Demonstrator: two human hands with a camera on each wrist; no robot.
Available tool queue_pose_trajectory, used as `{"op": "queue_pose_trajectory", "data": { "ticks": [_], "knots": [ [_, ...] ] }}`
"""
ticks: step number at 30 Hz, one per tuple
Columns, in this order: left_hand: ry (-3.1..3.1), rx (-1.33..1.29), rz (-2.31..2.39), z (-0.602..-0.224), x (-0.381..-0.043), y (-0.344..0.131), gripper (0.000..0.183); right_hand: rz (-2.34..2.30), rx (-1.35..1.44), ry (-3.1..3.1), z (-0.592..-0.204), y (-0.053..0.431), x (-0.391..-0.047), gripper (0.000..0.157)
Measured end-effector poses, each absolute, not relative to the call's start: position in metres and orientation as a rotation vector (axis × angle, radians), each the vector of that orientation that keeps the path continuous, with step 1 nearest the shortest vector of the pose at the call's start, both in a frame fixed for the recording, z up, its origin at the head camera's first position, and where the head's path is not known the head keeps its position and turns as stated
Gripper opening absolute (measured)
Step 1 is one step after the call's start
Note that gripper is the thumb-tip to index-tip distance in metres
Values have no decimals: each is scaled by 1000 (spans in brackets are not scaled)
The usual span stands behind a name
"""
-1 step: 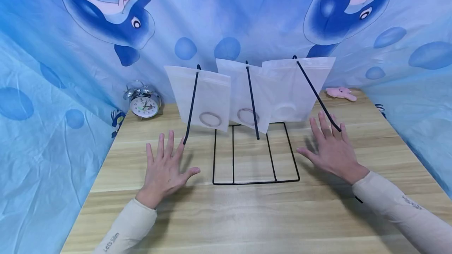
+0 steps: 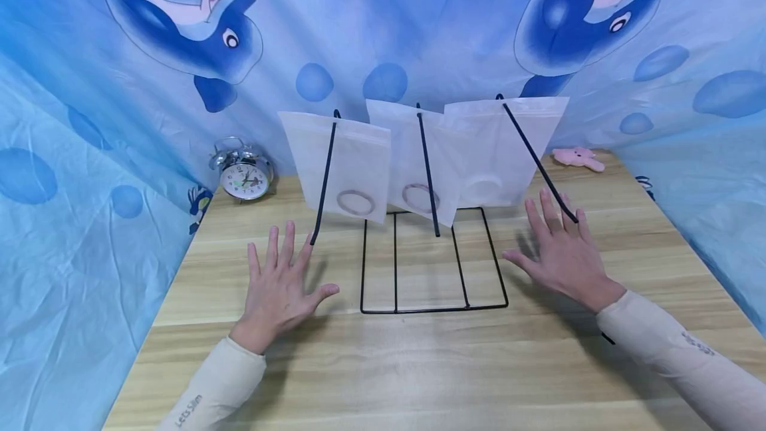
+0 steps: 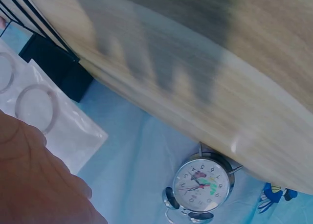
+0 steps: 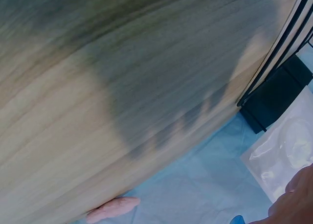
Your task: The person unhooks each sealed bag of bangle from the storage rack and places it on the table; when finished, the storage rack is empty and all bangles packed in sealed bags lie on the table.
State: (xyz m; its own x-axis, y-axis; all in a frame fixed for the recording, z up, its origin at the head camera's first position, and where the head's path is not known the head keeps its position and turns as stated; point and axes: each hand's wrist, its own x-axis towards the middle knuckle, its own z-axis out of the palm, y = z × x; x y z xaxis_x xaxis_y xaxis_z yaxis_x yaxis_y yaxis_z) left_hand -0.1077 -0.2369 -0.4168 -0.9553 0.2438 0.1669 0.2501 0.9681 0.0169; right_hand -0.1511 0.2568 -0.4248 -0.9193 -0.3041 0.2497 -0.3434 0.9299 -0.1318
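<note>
My left hand [image 2: 278,291] is held over the table with its fingers spread, its index fingertip by the lower end of the left black hook [image 2: 325,181]. On the right, my right hand [image 2: 565,255] is spread likewise, under the end of the right hook [image 2: 535,158]. Both hold nothing. Three frosted zip bags hang from the black wire rack's hooks: a left bag [image 2: 341,158] with a pinkish ring [image 2: 339,202], a middle bag [image 2: 395,151] with a similar ring [image 2: 403,197], and a right bag [image 2: 491,142] with a paler round outline.
The rack's black wire base [image 2: 363,265] lies on the wooden table [image 2: 389,378]. At the back left stands a silver alarm clock [image 2: 244,180]. A pink soft toy [image 2: 577,157] lies back right. Blue dolphin-printed cloth [image 2: 455,32] surrounds the table.
</note>
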Motion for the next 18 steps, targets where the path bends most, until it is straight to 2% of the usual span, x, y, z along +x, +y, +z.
{"op": "queue_pose_trajectory", "data": {
  "ticks": [13, 18],
  "knots": [
    [-2972, -362, -90, -421, -108, -236, 99, 259, 490, -2862, -427, 255, -151, 102],
    [-3127, -354, -299, -416, -107, -223, 85, 255, 484, -2872, -424, 254, -150, 102]
  ]
}}
